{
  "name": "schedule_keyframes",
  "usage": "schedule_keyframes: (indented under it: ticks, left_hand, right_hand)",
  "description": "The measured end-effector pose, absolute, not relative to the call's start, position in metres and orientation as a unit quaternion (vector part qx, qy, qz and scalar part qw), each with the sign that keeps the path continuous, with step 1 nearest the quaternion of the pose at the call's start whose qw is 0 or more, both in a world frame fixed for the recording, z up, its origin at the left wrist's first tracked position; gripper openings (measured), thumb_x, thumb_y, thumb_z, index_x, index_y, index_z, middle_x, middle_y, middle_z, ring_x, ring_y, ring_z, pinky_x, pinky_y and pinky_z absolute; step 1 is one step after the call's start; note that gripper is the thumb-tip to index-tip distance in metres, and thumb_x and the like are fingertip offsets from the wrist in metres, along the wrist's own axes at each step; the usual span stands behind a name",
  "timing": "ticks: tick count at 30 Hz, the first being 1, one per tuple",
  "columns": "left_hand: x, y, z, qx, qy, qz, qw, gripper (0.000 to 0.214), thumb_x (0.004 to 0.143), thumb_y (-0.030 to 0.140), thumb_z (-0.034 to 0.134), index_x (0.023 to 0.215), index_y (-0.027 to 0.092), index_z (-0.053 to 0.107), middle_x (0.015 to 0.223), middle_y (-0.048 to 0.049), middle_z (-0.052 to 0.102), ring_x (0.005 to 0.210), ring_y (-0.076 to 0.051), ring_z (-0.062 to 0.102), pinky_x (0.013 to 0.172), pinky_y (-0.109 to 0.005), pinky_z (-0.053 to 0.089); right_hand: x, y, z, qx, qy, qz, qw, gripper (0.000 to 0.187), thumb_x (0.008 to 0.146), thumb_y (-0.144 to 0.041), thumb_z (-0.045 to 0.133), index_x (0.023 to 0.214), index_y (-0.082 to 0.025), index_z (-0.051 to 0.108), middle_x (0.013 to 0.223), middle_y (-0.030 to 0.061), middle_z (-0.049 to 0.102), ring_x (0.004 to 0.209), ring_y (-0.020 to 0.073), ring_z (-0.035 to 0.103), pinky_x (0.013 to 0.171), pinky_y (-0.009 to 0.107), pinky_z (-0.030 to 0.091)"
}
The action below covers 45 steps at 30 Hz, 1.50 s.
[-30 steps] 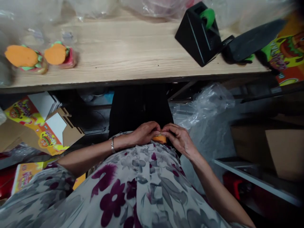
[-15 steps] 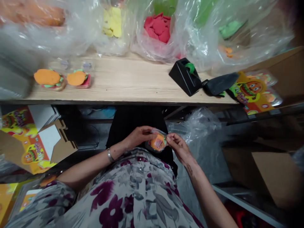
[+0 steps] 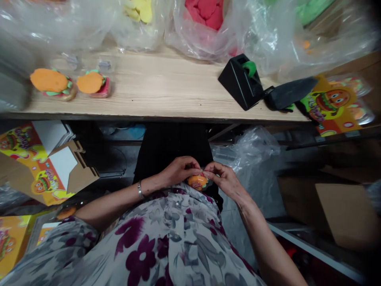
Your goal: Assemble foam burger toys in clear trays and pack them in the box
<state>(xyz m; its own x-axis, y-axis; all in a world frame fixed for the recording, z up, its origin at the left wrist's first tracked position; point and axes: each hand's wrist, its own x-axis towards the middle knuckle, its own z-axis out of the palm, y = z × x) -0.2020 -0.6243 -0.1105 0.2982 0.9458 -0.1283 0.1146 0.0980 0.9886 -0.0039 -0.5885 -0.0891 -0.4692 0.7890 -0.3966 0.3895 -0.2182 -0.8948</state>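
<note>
Orange burger toy (image 3: pixel 197 182) pinched between left hand (image 3: pixel 179 170), right hand (image 3: pixel 225 179).

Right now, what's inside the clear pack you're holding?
An orange burger toy shows through the clear pack. The left hand and right hand cover its ends, so anything else inside is hidden.

The left hand (image 3: pixel 178 170) and right hand (image 3: pixel 226 180) hide most of the orange burger pack (image 3: pixel 198 182). At twelve o'clock plastic bags (image 3: pixel 205 28) run off the top edge; at three o'clock the yellow card (image 3: pixel 333 104) is blurred.
</note>
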Motion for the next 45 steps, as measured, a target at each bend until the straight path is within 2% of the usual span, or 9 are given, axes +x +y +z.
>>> schedule_keyframes:
  ticks: [5,11,15,19,25,29,34,41,45]
  left_hand:
    - [-0.200,-0.616,-0.119,0.498,0.458,0.319,0.663,0.031,0.077,0.043,0.062,0.086,0.013,0.062,0.080,-0.0028,0.062,0.074,-0.013,0.056,0.066,-0.024,0.044]
    - [-0.220,-0.612,-0.110,0.554,0.498,0.282,0.605,0.038,0.084,0.052,0.049,0.094,0.016,0.056,0.082,-0.0001,0.056,0.073,-0.011,0.050,0.063,-0.022,0.040]
    - [-0.226,-0.617,-0.106,0.610,0.477,0.241,0.585,0.034,0.090,0.047,0.039,0.087,0.016,0.053,0.074,0.0025,0.050,0.067,-0.010,0.046,0.060,-0.021,0.036]
    - [-0.217,-0.617,-0.104,0.679,0.449,0.250,0.524,0.031,0.092,0.042,0.039,0.081,0.016,0.052,0.071,0.0029,0.049,0.064,-0.009,0.044,0.059,-0.021,0.032]
    - [-0.203,-0.609,-0.102,0.699,0.430,0.224,0.526,0.032,0.091,0.041,0.042,0.074,0.015,0.051,0.065,0.0037,0.045,0.060,-0.009,0.041,0.055,-0.021,0.030]
    - [-0.213,-0.606,-0.101,0.624,0.454,0.191,0.607,0.039,0.090,0.052,0.037,0.085,0.016,0.053,0.073,0.0014,0.053,0.066,-0.011,0.049,0.059,-0.022,0.035]
    - [-0.215,-0.623,-0.105,0.660,0.454,0.165,0.575,0.034,0.090,0.048,0.040,0.090,0.017,0.052,0.078,0.0009,0.052,0.069,-0.011,0.048,0.061,-0.023,0.036]
    - [-0.207,-0.614,-0.090,0.752,0.440,0.213,0.443,0.032,0.095,0.037,0.030,0.081,0.016,0.049,0.071,0.0002,0.047,0.064,-0.012,0.043,0.063,-0.025,0.034]
    - [-0.218,-0.607,-0.079,0.742,0.423,0.210,0.476,0.029,0.092,0.043,0.039,0.087,0.017,0.049,0.076,0.0005,0.049,0.065,-0.011,0.043,0.060,-0.023,0.034]
  right_hand:
    - [0.000,-0.589,-0.100,-0.483,-0.564,0.650,0.162,0.020,0.072,-0.038,0.070,0.075,-0.020,0.063,0.068,-0.0023,0.058,0.063,0.0114,0.050,0.060,0.023,0.039]
    - [0.015,-0.599,-0.122,-0.497,-0.487,0.659,0.285,0.022,0.073,-0.040,0.070,0.077,-0.021,0.059,0.068,-0.0028,0.056,0.063,0.0112,0.049,0.064,0.023,0.040]
    - [0.024,-0.603,-0.121,-0.499,-0.514,0.657,0.234,0.023,0.076,-0.042,0.067,0.083,-0.022,0.058,0.074,-0.0011,0.058,0.069,0.0131,0.053,0.067,0.025,0.042]
    - [0.018,-0.591,-0.095,-0.505,-0.632,0.548,0.213,0.025,0.076,-0.039,0.067,0.097,-0.025,0.062,0.090,0.0019,0.060,0.084,0.0161,0.055,0.077,0.028,0.043]
    - [-0.002,-0.575,-0.081,-0.426,-0.711,0.545,0.126,0.018,0.081,-0.038,0.061,0.082,-0.021,0.066,0.077,0.0012,0.060,0.072,0.0149,0.055,0.067,0.027,0.042]
    - [0.005,-0.577,-0.104,-0.491,-0.586,0.616,0.188,0.023,0.076,-0.042,0.066,0.077,-0.019,0.063,0.068,-0.0020,0.057,0.063,0.0118,0.050,0.061,0.023,0.039]
    - [0.021,-0.591,-0.128,-0.531,-0.472,0.647,0.278,0.022,0.073,-0.040,0.069,0.079,-0.020,0.062,0.069,-0.0030,0.056,0.063,0.0109,0.049,0.062,0.022,0.039]
    - [0.021,-0.594,-0.102,-0.523,-0.517,0.626,0.261,0.021,0.075,-0.040,0.069,0.089,-0.024,0.063,0.082,-0.0013,0.062,0.075,0.0122,0.055,0.073,0.024,0.044]
    - [0.017,-0.599,-0.101,-0.503,-0.544,0.629,0.233,0.021,0.077,-0.040,0.066,0.083,-0.022,0.058,0.071,-0.0024,0.058,0.067,0.0118,0.055,0.067,0.024,0.045]
